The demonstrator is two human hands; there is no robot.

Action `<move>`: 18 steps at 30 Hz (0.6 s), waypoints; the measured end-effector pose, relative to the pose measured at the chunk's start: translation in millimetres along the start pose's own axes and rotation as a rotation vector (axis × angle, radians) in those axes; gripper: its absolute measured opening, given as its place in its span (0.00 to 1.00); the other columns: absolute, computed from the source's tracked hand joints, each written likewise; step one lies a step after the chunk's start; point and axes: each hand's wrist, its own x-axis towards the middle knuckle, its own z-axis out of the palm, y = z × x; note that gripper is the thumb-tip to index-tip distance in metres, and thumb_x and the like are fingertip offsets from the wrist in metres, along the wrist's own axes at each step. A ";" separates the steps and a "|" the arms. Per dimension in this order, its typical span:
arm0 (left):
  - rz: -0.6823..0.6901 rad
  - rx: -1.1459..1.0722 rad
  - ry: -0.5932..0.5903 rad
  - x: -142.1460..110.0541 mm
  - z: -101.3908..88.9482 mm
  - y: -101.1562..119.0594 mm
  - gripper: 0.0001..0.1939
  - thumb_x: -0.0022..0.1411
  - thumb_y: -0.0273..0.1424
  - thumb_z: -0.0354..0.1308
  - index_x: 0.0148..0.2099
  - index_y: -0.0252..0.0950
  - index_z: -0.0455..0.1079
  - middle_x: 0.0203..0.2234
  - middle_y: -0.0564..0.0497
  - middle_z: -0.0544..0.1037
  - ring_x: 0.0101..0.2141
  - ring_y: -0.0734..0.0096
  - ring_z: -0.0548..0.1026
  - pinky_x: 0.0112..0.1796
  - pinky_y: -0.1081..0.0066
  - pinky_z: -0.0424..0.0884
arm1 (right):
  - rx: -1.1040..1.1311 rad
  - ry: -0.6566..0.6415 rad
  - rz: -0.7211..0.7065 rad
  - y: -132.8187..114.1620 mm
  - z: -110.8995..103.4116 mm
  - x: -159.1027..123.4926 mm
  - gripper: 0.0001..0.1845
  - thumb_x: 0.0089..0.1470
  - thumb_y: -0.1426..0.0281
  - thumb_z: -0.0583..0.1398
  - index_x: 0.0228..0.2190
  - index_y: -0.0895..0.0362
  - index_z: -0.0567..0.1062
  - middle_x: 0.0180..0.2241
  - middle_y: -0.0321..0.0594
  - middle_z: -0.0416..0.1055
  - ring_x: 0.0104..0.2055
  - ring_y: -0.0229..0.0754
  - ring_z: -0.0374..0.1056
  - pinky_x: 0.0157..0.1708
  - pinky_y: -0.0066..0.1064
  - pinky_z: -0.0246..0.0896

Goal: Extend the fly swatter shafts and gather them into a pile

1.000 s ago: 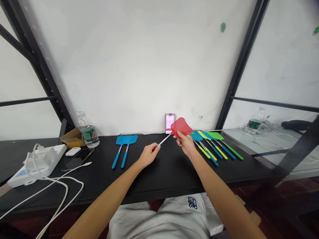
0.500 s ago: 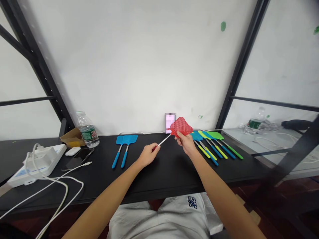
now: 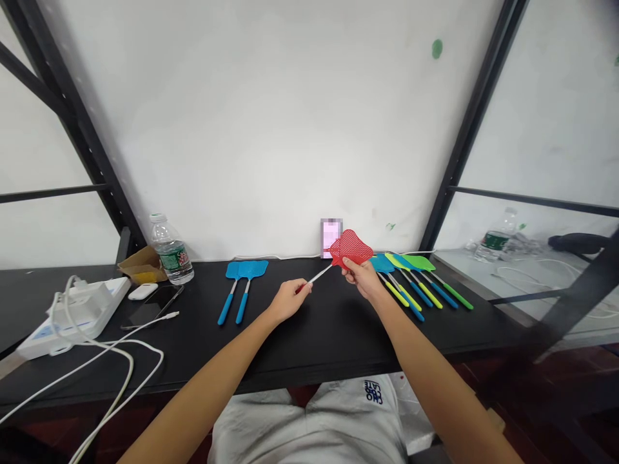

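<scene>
A red fly swatter [image 3: 355,246] is held above the black table [image 3: 329,341], its head up to the right. My left hand [image 3: 291,298] is closed around its handle, most of which the fingers hide. My right hand [image 3: 362,276] pinches the lower edge of the red perforated head. To the left, two blue fly swatters [image 3: 246,269] lie side by side, handles toward me. Right of my right hand several blue, yellow and green fly swatters [image 3: 420,263] lie overlapping in a fanned row.
A phone-like screen [image 3: 331,232] leans on the wall behind the red swatter. At left are a water bottle [image 3: 175,258], an open cardboard box [image 3: 142,264], a white case [image 3: 143,292], a dark phone [image 3: 152,308], a power strip [image 3: 104,316] and white cables [image 3: 130,370]. Black shelf posts [image 3: 449,154] flank the table.
The red swatter's head has dipped very slightly, with both hands keeping their hold on it. The view has shifted a little; the other swatters lie as before.
</scene>
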 end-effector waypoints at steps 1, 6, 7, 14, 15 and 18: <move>-0.004 -0.007 -0.003 0.1 -0.2 0.8 0.21 0.64 0.44 0.45 0.31 0.35 0.70 0.19 0.56 0.66 0.23 0.75 0.63 0.27 0.75 0.57 | 0.003 -0.009 0.011 0.3 1.3 -0.8 0.17 0.46 0.58 0.66 0.24 0.59 0.71 0.18 0.35 0.66 0.15 0.28 0.53 0.14 0.23 0.41; -0.012 -0.023 -0.004 0.3 -0.4 2.8 0.22 0.64 0.44 0.45 0.30 0.34 0.70 0.18 0.56 0.65 0.23 0.75 0.63 0.26 0.75 0.57 | 0.002 -0.019 0.032 1.1 6.7 -5.2 0.19 0.46 0.57 0.65 0.21 0.60 0.69 0.18 0.35 0.66 0.15 0.28 0.53 0.14 0.23 0.41; -0.012 -0.024 -0.005 0.3 -0.3 2.5 0.22 0.63 0.44 0.45 0.30 0.34 0.70 0.18 0.56 0.65 0.23 0.75 0.63 0.26 0.75 0.57 | 0.004 -0.017 0.036 1.3 7.1 -5.8 0.19 0.46 0.57 0.65 0.21 0.60 0.69 0.18 0.35 0.66 0.15 0.28 0.53 0.14 0.23 0.41; -0.040 -0.096 -0.030 0.1 -1.5 1.5 0.21 0.63 0.44 0.47 0.29 0.34 0.69 0.17 0.57 0.62 0.21 0.77 0.61 0.25 0.76 0.56 | 0.052 -0.077 0.015 1.7 9.9 -6.9 0.18 0.46 0.59 0.66 0.22 0.59 0.68 0.18 0.33 0.65 0.16 0.27 0.50 0.15 0.23 0.40; -0.047 -0.116 -0.039 0.0 -2.1 2.0 0.21 0.63 0.45 0.47 0.29 0.34 0.69 0.16 0.57 0.61 0.20 0.77 0.60 0.24 0.76 0.55 | 0.057 -0.089 0.009 1.8 10.5 -7.0 0.17 0.46 0.59 0.66 0.22 0.59 0.68 0.18 0.33 0.65 0.16 0.27 0.50 0.15 0.23 0.40; -0.058 -0.168 -0.057 -0.3 -3.2 3.5 0.22 0.62 0.45 0.47 0.28 0.33 0.69 0.15 0.58 0.60 0.19 0.78 0.59 0.24 0.77 0.54 | 0.066 -0.113 -0.008 3.2 11.8 -7.1 0.16 0.47 0.60 0.66 0.23 0.59 0.69 0.18 0.33 0.65 0.16 0.28 0.50 0.15 0.23 0.40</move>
